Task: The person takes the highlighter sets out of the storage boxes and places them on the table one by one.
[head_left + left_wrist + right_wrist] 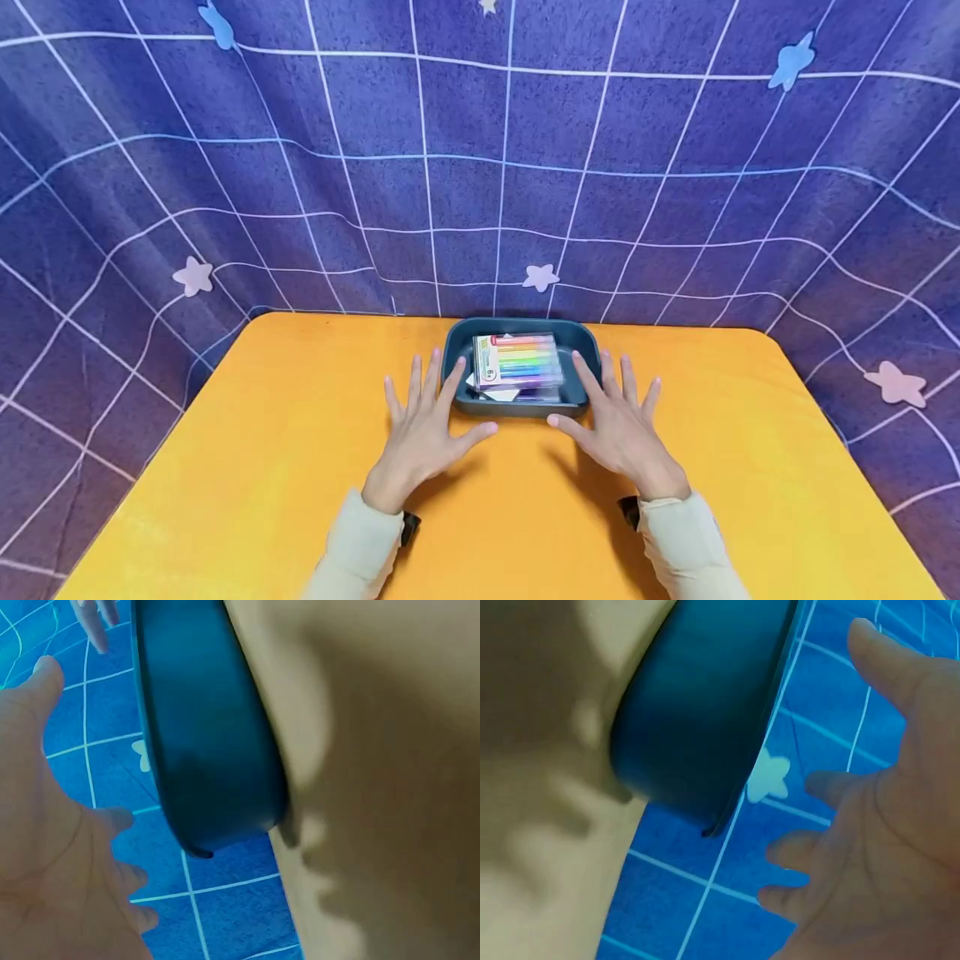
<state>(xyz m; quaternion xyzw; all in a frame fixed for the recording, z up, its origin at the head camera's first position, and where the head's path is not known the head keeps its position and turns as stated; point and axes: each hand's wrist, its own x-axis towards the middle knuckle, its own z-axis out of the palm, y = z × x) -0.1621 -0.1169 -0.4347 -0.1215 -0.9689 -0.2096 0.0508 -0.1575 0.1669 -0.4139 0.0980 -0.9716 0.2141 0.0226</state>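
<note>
A dark blue-grey tray (517,410) with raised walls sits at the far edge of the table. Inside it lies a clear pack of rainbow-coloured pens (525,361) with a white label, over other flat packs that are mostly hidden. My left hand (423,433) hovers at the tray's left front corner, fingers spread and palm down. Mirroring it, my right hand (618,425) is at the right front corner, also spread. In the wrist views, the left palm (60,847) and the right palm (877,825) face the tray's outer wall and hold nothing.
An orange cloth covers the table (300,467). Behind it and at both sides hangs a blue-purple curtain (465,192) with white grid lines and stars. Dark straps show at both wrists, below pale sleeves (363,542).
</note>
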